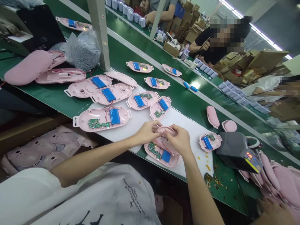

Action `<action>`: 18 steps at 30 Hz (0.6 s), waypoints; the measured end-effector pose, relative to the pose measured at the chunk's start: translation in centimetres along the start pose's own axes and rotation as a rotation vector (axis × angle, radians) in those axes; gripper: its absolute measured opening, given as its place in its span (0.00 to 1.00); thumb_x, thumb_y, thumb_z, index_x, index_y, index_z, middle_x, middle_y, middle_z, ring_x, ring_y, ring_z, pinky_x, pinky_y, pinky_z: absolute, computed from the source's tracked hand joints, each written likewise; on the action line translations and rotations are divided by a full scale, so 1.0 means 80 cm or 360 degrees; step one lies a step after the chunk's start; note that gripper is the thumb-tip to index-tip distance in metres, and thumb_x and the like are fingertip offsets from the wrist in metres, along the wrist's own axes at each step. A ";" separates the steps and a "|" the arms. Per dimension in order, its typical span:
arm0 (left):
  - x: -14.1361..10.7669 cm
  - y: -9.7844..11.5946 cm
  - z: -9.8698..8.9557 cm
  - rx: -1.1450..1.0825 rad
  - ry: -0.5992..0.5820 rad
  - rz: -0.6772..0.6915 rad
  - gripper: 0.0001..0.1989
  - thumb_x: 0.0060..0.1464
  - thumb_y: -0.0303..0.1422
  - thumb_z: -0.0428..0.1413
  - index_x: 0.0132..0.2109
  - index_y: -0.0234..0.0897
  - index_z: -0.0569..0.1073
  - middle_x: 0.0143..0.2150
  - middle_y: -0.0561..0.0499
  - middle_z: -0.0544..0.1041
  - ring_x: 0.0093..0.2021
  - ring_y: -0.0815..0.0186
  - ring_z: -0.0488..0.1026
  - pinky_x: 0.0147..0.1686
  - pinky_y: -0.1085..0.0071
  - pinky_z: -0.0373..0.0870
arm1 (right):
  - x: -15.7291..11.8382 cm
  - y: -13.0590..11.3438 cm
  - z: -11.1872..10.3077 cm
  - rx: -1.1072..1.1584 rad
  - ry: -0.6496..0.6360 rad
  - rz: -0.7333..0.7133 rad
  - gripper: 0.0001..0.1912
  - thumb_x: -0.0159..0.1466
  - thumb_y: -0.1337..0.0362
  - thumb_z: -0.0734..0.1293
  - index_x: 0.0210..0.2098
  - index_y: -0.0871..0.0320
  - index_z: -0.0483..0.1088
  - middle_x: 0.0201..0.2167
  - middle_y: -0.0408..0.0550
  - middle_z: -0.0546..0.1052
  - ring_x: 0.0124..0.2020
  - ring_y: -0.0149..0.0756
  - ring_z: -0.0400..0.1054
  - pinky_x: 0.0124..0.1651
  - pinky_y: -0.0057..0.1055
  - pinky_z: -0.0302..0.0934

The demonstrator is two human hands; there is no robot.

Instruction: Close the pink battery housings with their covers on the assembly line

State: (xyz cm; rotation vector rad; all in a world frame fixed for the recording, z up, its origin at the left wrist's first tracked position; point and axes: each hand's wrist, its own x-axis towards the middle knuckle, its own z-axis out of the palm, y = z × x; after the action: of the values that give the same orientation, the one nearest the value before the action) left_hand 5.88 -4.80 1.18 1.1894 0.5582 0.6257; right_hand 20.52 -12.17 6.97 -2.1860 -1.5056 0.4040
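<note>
Currently: one pink oval shell half [167, 128], gripped at its rim from either side by left hand [150, 132] and right hand [179, 137], thumbs and fingers closed on it, held over an open pink casing [174, 161] at the near edge of the worktop [55, 100], on the white mat [195, 131]. Casing contents: green circuit board [154, 150]; blue battery pack [166, 157]; wiring mostly hidden. Handling note, by judgement: even pressure from both thumbs, wires slack and clear of the rims, no load on the battery pack.

Both hands [180, 136] hold a pink shell [168, 144] over an open casing [174, 162].
</note>
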 end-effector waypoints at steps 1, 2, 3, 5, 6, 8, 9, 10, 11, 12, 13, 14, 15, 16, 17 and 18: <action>0.000 0.002 0.000 0.0018 0.0002 -0.0012 0.10 0.48 0.28 0.61 0.39 0.32 0.71 0.33 0.47 0.79 0.35 0.62 0.79 0.33 0.72 0.73 | 0.001 -0.001 0.000 0.0005 -0.0009 0.0011 0.11 0.53 0.54 0.64 0.26 0.54 0.71 0.23 0.42 0.74 0.27 0.36 0.65 0.32 0.31 0.54; 0.000 0.003 0.000 0.0075 0.0012 -0.0021 0.10 0.49 0.29 0.60 0.39 0.33 0.71 0.32 0.48 0.78 0.33 0.63 0.78 0.30 0.73 0.72 | 0.003 -0.002 0.001 0.0010 -0.0023 0.0013 0.09 0.53 0.56 0.64 0.26 0.54 0.71 0.23 0.41 0.74 0.26 0.36 0.65 0.32 0.31 0.54; 0.001 0.005 -0.001 0.0181 0.0035 -0.0019 0.09 0.49 0.30 0.59 0.39 0.33 0.71 0.29 0.50 0.77 0.30 0.65 0.76 0.27 0.75 0.69 | 0.004 -0.003 0.002 0.0014 -0.0039 0.0009 0.08 0.52 0.58 0.63 0.27 0.54 0.71 0.24 0.41 0.74 0.27 0.37 0.65 0.32 0.32 0.54; 0.001 0.008 -0.003 0.0478 0.0080 0.0044 0.08 0.50 0.31 0.57 0.39 0.33 0.72 0.27 0.53 0.74 0.26 0.67 0.73 0.24 0.76 0.65 | 0.007 -0.006 0.005 0.0011 -0.0065 -0.0009 0.08 0.51 0.61 0.63 0.30 0.53 0.71 0.26 0.40 0.75 0.28 0.37 0.66 0.33 0.32 0.55; 0.002 0.008 -0.004 0.0601 0.0084 0.0096 0.08 0.51 0.32 0.57 0.39 0.34 0.73 0.27 0.53 0.74 0.26 0.68 0.72 0.24 0.76 0.65 | 0.008 -0.008 0.006 0.0011 -0.0063 -0.0014 0.08 0.52 0.62 0.62 0.31 0.53 0.72 0.27 0.41 0.76 0.30 0.38 0.67 0.35 0.33 0.56; 0.003 0.010 -0.007 0.0682 0.0045 0.0175 0.11 0.51 0.35 0.57 0.41 0.33 0.73 0.30 0.52 0.76 0.28 0.67 0.72 0.25 0.75 0.67 | 0.004 -0.007 0.004 0.0066 -0.0028 -0.0043 0.09 0.52 0.62 0.63 0.33 0.53 0.72 0.31 0.42 0.77 0.33 0.39 0.69 0.39 0.34 0.59; 0.003 0.011 -0.007 0.0663 0.0018 0.0184 0.14 0.50 0.36 0.58 0.42 0.33 0.73 0.32 0.51 0.76 0.29 0.66 0.73 0.26 0.75 0.68 | -0.001 -0.003 0.000 0.0140 0.0001 -0.0078 0.10 0.53 0.62 0.64 0.35 0.53 0.72 0.33 0.43 0.77 0.36 0.40 0.70 0.42 0.35 0.61; 0.003 0.012 -0.007 0.0639 -0.0007 0.0163 0.16 0.49 0.38 0.58 0.44 0.34 0.72 0.33 0.51 0.77 0.29 0.65 0.74 0.25 0.75 0.69 | -0.007 0.006 -0.005 0.0249 0.0047 -0.0117 0.12 0.54 0.61 0.65 0.37 0.53 0.73 0.35 0.44 0.78 0.38 0.40 0.71 0.45 0.36 0.62; 0.003 0.014 -0.007 0.0626 -0.0017 0.0128 0.19 0.49 0.40 0.59 0.46 0.34 0.72 0.33 0.50 0.77 0.29 0.64 0.74 0.24 0.74 0.70 | -0.015 0.020 -0.013 0.0385 0.0134 -0.0140 0.13 0.55 0.59 0.66 0.40 0.54 0.73 0.37 0.45 0.77 0.41 0.40 0.71 0.47 0.36 0.63; 0.004 0.015 -0.007 0.0644 -0.0007 0.0092 0.21 0.48 0.41 0.60 0.47 0.34 0.71 0.33 0.50 0.78 0.29 0.63 0.75 0.24 0.74 0.71 | -0.024 0.040 -0.022 0.0523 0.0295 -0.0115 0.14 0.56 0.57 0.66 0.41 0.56 0.72 0.38 0.47 0.77 0.41 0.40 0.71 0.48 0.36 0.64; 0.006 0.017 -0.007 0.0669 -0.0003 0.0028 0.23 0.49 0.43 0.60 0.49 0.35 0.71 0.34 0.50 0.79 0.30 0.62 0.76 0.24 0.72 0.73 | -0.034 0.066 -0.032 0.0652 0.0543 -0.0004 0.15 0.58 0.55 0.66 0.41 0.57 0.71 0.37 0.48 0.77 0.40 0.39 0.71 0.48 0.36 0.65; 0.008 0.018 -0.008 0.0678 0.0005 -0.0003 0.24 0.49 0.44 0.60 0.50 0.35 0.71 0.36 0.49 0.80 0.32 0.60 0.77 0.25 0.71 0.75 | -0.044 0.096 -0.044 0.0760 0.0838 0.0181 0.17 0.59 0.52 0.65 0.39 0.58 0.70 0.34 0.49 0.76 0.38 0.38 0.72 0.45 0.35 0.67; 0.011 0.019 -0.009 0.0696 -0.0026 -0.0026 0.25 0.49 0.46 0.60 0.51 0.36 0.71 0.37 0.48 0.80 0.34 0.58 0.78 0.27 0.69 0.76 | -0.055 0.129 -0.056 0.0840 0.1131 0.0401 0.18 0.60 0.49 0.63 0.37 0.59 0.69 0.31 0.49 0.75 0.34 0.38 0.71 0.42 0.35 0.68; 0.014 0.020 -0.011 0.0727 -0.0042 -0.0042 0.26 0.50 0.47 0.61 0.51 0.36 0.71 0.38 0.48 0.81 0.35 0.56 0.79 0.28 0.68 0.77 | -0.066 0.163 -0.069 0.0891 0.1369 0.0612 0.20 0.62 0.46 0.60 0.35 0.59 0.67 0.28 0.48 0.73 0.31 0.37 0.71 0.39 0.35 0.69; 0.016 0.020 -0.012 0.0775 -0.0034 -0.0023 0.26 0.50 0.48 0.61 0.51 0.37 0.71 0.37 0.49 0.82 0.34 0.55 0.79 0.29 0.67 0.78 | -0.075 0.196 -0.081 0.0925 0.1524 0.0782 0.22 0.63 0.45 0.57 0.34 0.59 0.66 0.26 0.47 0.72 0.29 0.36 0.70 0.37 0.34 0.70; 0.018 0.020 -0.013 0.0838 -0.0017 0.0006 0.26 0.49 0.49 0.61 0.50 0.38 0.72 0.36 0.49 0.82 0.33 0.54 0.79 0.28 0.67 0.78 | -0.083 0.225 -0.092 0.0955 0.1597 0.0894 0.24 0.65 0.44 0.55 0.33 0.59 0.65 0.25 0.47 0.71 0.28 0.36 0.70 0.35 0.34 0.70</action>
State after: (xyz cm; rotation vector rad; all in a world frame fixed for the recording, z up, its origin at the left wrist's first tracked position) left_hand 5.93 -2.69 2.36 1.6855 0.7384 0.4867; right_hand 36.08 -25.24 3.79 -1.7946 -0.1864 -0.0964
